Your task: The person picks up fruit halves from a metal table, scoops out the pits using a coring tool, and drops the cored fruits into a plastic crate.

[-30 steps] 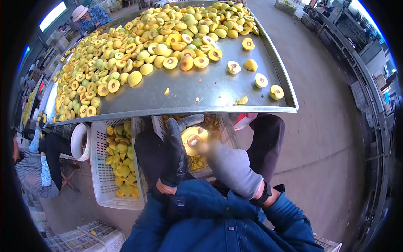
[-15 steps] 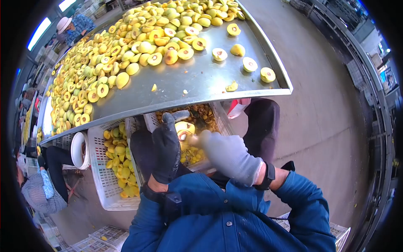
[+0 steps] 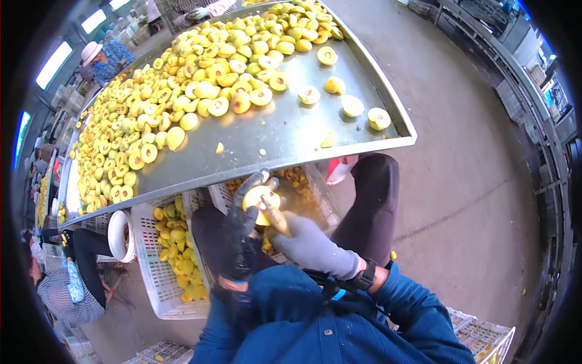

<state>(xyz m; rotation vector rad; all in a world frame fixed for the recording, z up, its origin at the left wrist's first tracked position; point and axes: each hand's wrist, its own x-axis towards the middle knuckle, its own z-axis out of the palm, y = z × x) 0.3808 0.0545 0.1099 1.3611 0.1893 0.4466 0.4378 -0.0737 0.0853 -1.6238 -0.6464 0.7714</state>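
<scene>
My left hand (image 3: 240, 227), in a dark glove, grips a halved yellow fruit (image 3: 250, 199), likely a peach, with its cut face turned up. In my right hand (image 3: 315, 244), gloved in grey, is a short tool with a brownish handle (image 3: 277, 219). The tool's tip meets the middle of the cut face; its exact shape is hard to make out. Both hands are over my lap, just in front of the metal table (image 3: 200, 159). Below them a crate (image 3: 324, 203) with brown and yellow fruit bits is partly hidden.
Many fruit halves (image 3: 212, 79) are heaped on the table, which has a raised rim. A white crate of yellow halves (image 3: 145, 255) and a white bucket (image 3: 115, 235) stand at my left. Co-workers sit at left (image 3: 70, 291) and across the table (image 3: 106, 57).
The tool now shows clearly against the cut face, where the right hand was blurred before. My left fingers have curled further around the fruit. The whole view has shifted slightly.
</scene>
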